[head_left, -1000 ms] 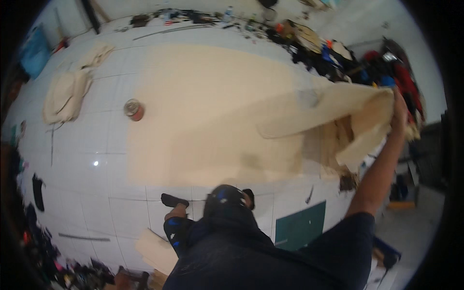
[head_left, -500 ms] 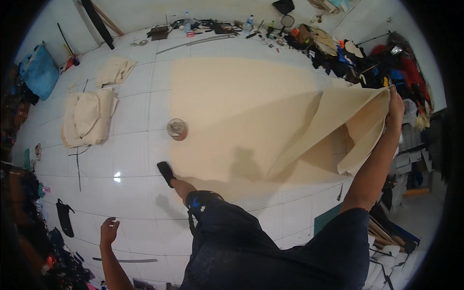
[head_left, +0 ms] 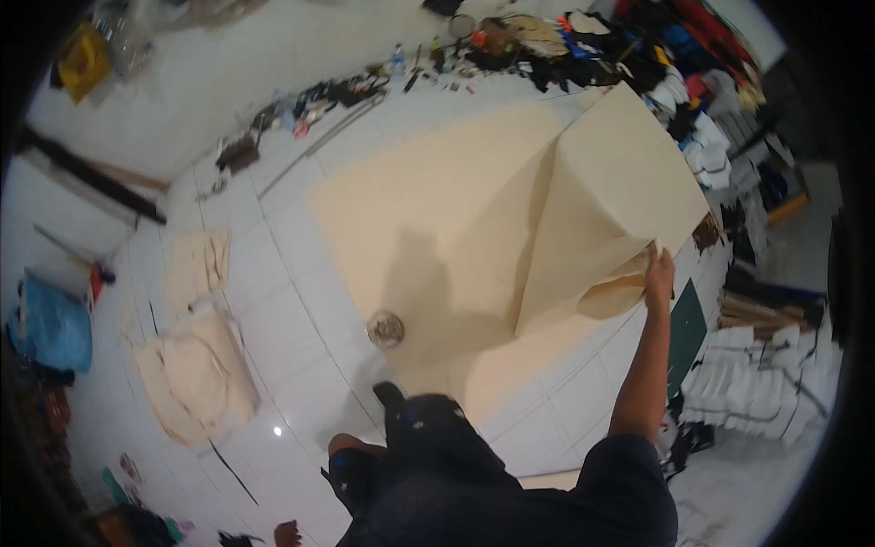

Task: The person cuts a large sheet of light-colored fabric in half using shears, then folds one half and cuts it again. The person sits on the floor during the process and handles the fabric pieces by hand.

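Observation:
My right hand (head_left: 658, 273), arm stretched out to the right, is closed on the edge of a large cream sheet of cloth-like material (head_left: 629, 173). The gripped part is raised and creased, with a hollow fold beside my fingers. Beneath and to the left, a flat cream layer (head_left: 410, 173) covers the tiles; whether both are one piece I cannot tell. On its near left part stands a round clear jar or tub (head_left: 386, 329), contents unclear. My left hand (head_left: 287, 534) shows only partly at the lower edge, fingers loosely bent, nothing visible in it, away from the sheet.
Folded cream cloth (head_left: 196, 378) lies on the white tiled floor at left, a smaller piece (head_left: 198, 264) beyond it. Clutter and a water bottle (head_left: 398, 60) line the far wall. A clothes pile (head_left: 629, 55), a green board (head_left: 685, 337) and white stacks (head_left: 752, 383) stand right.
My right hand has drawn the sheet's edge nearer and a little left, and more of the sheet is lifted. My view has turned. My left hand has dropped toward the lower edge.

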Demonstrator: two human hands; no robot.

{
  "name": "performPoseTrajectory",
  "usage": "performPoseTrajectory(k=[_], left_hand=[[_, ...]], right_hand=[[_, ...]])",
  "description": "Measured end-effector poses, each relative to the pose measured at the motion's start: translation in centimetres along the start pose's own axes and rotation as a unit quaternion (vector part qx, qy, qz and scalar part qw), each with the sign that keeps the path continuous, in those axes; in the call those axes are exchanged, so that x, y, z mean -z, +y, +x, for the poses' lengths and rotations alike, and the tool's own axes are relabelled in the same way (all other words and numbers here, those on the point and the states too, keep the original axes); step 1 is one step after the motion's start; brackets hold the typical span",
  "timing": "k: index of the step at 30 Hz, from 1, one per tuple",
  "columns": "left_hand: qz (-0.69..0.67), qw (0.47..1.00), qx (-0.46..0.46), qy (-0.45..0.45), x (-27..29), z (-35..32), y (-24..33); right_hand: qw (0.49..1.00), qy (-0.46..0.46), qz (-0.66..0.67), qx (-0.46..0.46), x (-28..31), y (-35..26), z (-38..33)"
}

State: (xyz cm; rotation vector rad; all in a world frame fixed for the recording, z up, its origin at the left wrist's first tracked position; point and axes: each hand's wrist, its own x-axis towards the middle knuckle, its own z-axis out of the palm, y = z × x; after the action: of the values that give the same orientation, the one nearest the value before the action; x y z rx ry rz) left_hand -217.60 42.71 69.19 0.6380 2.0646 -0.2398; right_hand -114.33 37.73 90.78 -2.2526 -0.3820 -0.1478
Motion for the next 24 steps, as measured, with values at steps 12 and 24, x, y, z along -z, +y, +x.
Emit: performPoseTrajectory(k=[12,24], left_hand=[[0.273,0.762,-0.586,0.034,4.2,8.6,64.0],[0.374,0.442,-0.715,-0.393,-37.1,-34.8,77.6]], right_hand=[[0.994,0.082,-0.061,0.041,-7.1,-21.5,-3.7],[0.975,0.166,-0.098,0.112,-2.7,-33.9,3.0]])
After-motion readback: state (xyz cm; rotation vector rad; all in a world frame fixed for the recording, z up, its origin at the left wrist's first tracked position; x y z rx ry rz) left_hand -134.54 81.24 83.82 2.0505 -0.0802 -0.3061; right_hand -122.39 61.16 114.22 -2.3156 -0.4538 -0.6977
